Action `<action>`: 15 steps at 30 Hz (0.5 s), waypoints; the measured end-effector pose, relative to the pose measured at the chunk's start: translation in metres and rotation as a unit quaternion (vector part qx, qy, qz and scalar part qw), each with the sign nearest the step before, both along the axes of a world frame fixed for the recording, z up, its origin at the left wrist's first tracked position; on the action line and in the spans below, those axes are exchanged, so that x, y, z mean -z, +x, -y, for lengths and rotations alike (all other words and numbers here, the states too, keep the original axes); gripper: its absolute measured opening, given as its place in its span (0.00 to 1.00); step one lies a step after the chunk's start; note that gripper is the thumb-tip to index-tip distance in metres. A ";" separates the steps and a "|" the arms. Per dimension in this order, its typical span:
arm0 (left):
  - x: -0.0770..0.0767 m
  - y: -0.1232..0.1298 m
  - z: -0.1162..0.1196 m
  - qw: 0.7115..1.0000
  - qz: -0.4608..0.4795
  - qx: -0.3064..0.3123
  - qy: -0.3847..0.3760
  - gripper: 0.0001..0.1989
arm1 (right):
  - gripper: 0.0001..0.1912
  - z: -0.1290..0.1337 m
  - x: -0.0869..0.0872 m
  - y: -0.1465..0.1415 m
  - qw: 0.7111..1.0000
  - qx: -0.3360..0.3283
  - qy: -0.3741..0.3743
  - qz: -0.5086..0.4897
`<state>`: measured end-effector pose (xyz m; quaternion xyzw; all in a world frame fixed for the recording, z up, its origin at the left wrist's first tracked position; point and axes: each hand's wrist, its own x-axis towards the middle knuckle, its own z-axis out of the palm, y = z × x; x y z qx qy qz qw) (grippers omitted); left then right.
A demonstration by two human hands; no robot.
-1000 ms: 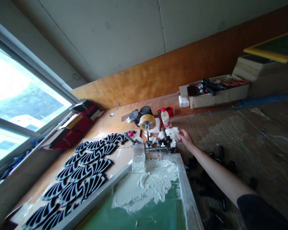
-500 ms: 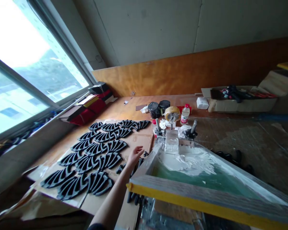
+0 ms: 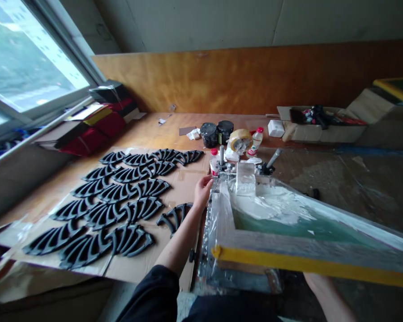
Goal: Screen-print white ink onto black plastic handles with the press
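My left hand (image 3: 203, 190) hovers by the left side of a screen-printing frame (image 3: 272, 243), its fingers loosely bent and nothing visible in them. The frame is tilted up, with yellow tape along its near edge and thick white paste (image 3: 282, 205) over its green mesh. Under the frame's near edge, my right hand (image 3: 317, 281) shows only in part; its fingers are hidden. A curved black ribbed piece (image 3: 176, 217) lies beside my left forearm. More such fan-shaped pieces (image 3: 117, 205) lie in rows on cardboard to the left.
Behind the frame stand metal clamp posts (image 3: 273, 158), a tape roll (image 3: 240, 142), black tubs (image 3: 208, 134) and a red-capped bottle (image 3: 255, 142). An open cardboard box (image 3: 325, 133) sits at the back right. Red and black boxes (image 3: 97, 129) line the window side.
My left hand has moved farther forward, toward the clamp end of the frame. Part of my right arm now shows below the frame. The view has shifted and tipped downward.
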<state>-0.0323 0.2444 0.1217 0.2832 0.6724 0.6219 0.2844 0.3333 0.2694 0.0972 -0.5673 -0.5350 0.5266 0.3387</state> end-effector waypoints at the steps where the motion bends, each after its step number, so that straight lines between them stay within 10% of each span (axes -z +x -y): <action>1: -0.007 0.008 0.014 1.000 0.004 -0.010 0.006 0.21 | 0.23 0.008 -0.001 0.003 1.000 -0.004 -0.007 -0.010; 7: -0.063 0.051 0.079 0.992 -0.007 -0.074 0.104 0.19 | 0.26 0.029 -0.026 -0.011 0.983 -0.096 -0.115 -0.102; 15: -0.133 0.091 0.108 0.973 -0.101 -0.085 0.187 0.15 | 0.24 0.032 -0.034 -0.027 0.963 -0.178 -0.148 -0.137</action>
